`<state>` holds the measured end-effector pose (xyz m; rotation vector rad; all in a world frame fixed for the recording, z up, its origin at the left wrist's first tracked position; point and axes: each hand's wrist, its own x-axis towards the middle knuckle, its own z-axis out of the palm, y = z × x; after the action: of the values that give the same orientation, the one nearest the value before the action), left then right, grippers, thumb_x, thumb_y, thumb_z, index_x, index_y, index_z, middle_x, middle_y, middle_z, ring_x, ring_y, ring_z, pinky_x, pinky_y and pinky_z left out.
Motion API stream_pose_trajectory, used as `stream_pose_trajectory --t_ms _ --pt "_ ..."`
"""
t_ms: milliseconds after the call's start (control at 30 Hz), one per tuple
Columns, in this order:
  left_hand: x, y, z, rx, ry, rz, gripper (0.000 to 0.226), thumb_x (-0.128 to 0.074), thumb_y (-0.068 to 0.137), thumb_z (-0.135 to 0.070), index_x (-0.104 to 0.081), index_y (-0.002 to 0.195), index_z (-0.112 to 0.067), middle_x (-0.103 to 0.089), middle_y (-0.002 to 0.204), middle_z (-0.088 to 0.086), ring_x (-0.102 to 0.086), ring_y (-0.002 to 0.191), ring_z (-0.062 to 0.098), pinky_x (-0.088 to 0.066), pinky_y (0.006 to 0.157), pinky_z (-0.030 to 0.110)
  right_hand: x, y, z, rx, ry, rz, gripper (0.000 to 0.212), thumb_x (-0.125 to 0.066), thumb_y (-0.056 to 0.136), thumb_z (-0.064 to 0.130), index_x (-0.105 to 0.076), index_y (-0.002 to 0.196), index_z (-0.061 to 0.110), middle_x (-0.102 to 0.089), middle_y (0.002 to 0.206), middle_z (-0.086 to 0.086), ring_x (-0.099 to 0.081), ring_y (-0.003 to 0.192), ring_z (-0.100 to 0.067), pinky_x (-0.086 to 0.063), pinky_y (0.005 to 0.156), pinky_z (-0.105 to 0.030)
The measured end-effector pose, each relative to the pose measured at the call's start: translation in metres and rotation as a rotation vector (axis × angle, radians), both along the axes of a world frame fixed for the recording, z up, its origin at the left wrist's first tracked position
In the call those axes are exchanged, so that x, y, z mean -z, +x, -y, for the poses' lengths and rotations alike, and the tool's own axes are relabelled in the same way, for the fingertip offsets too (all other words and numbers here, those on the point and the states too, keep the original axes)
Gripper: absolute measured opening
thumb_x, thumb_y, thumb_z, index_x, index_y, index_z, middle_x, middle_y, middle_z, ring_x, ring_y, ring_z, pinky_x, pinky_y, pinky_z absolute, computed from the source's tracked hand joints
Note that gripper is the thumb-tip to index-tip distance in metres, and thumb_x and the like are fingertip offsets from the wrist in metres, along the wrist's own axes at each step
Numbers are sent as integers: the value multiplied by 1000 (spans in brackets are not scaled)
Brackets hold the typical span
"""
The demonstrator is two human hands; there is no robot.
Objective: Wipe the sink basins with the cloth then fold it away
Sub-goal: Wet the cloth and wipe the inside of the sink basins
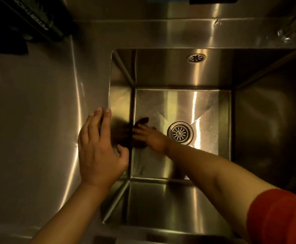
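Observation:
A deep stainless steel sink basin [260,120] fills the middle and right of the view. My right hand [150,137] reaches down to the basin floor and presses a dark cloth [142,121] against its left side, fingers spread flat over it. Most of the cloth is hidden under the hand, and it is mirrored in the left wall. My left hand [98,148] rests over the sink's left rim, fingers straight, holding nothing.
The round drain strainer [179,133] lies just right of my right hand. An overflow fitting [196,58] sits high on the back wall. A steel counter [29,129] spreads to the left, with dark objects [17,32] at its far left corner.

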<state>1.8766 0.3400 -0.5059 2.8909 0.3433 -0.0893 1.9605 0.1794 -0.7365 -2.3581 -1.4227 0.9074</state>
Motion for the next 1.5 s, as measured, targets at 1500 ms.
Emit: stream_pose_trajectory --t_ms 1500 --pt "0 1 0 1 4 24 96 -61 72 -36 -29 160 -16 -28 164 10 -27 150 34 -35 115 59 -35 -16 195 616 -225 -31 73 -49 105 26 -5 163 22 9 170 -12 5 156 -39 -18 125 -48"
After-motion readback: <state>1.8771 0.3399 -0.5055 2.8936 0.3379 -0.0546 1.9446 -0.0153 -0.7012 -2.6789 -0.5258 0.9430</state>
